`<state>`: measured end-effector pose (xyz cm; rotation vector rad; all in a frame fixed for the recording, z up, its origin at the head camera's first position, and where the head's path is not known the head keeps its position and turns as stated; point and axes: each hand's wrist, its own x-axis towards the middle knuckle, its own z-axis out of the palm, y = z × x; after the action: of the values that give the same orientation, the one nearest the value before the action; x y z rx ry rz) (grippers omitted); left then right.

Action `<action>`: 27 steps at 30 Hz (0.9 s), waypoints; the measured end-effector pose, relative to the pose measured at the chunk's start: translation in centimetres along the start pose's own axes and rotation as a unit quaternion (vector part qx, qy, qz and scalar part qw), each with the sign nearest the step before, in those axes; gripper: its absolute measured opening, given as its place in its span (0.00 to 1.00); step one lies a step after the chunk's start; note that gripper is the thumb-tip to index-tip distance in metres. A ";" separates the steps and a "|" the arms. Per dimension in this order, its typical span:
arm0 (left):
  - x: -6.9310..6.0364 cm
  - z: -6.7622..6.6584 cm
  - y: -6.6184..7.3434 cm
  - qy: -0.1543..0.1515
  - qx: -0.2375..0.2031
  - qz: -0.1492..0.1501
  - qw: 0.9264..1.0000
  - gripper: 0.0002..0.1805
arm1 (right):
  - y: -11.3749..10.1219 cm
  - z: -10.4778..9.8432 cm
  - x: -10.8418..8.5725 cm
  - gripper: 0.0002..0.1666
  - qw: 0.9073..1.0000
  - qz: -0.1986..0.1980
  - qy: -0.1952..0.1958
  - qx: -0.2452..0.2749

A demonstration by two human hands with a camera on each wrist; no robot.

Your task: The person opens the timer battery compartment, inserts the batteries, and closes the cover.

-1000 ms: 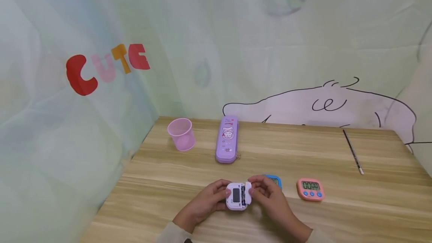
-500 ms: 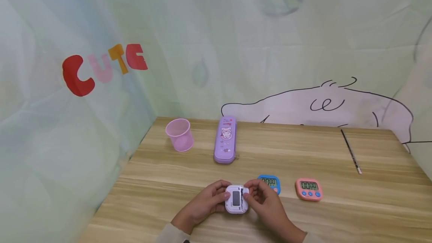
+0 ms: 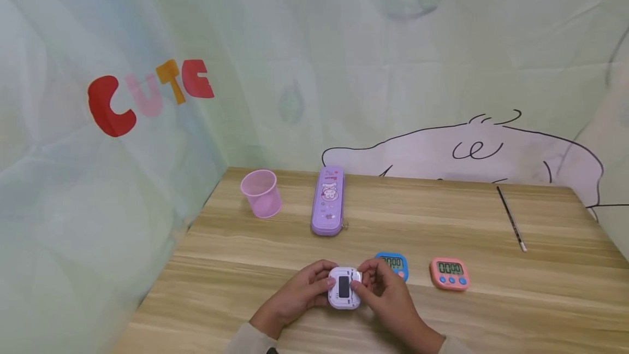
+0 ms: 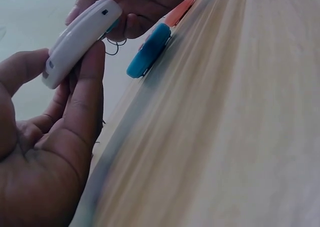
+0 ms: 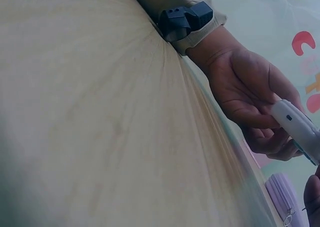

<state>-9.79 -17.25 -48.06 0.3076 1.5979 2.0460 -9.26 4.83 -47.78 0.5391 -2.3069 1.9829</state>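
Observation:
A white timer is held up above the table with its back, bearing a dark rectangle, toward the head camera. My left hand grips its left side, thumb on the back; in the left wrist view its fingers support the timer's underside. My right hand pinches the white battery cover at the timer's right edge, thumb on top and fingers curled. The cover lies over or close against the battery bay; its exact seating is hidden by the thumb. A blue timer lies just behind my right hand, partly covered by it.
A pink timer lies to the right, with a pencil farther back. At the back left stand a pink cup and a purple pencil case. A printed curtain borders the table.
The battery cover has moved left onto the white timer, hiding the batteries seen a second ago. My right hand has shifted left with it, while my left hand keeps its grip.

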 end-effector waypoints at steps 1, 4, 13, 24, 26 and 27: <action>0.0 0.0 0.0 0.000 0.000 0.000 1.000 0.23 | -0.6 0.0 0.0 0.16 1.000 -0.003 -0.001 -0.003; 0.0 0.1 0.0 0.002 0.001 0.002 1.000 0.23 | -1.9 0.0 0.0 0.15 1.000 0.000 -0.005 -0.014; 0.0 0.3 0.2 0.002 -0.003 0.008 1.000 0.23 | 0.7 -0.1 0.1 0.14 1.000 0.003 -0.009 -0.007; 0.1 0.1 -0.1 0.037 0.001 0.036 0.999 0.23 | 0.8 -0.4 0.0 0.16 0.998 0.013 -0.040 0.042; 0.1 0.1 0.0 0.035 0.001 0.037 0.999 0.23 | 0.9 -0.5 0.1 0.16 0.998 0.016 -0.047 0.047; 0.1 0.1 0.0 0.034 0.001 0.036 0.999 0.23 | 0.9 -0.5 0.1 0.16 0.997 0.024 -0.052 0.054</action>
<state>-9.84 -17.10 -48.06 0.3031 1.6521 2.1292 -9.72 5.39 -48.51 0.6137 -2.3006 2.1614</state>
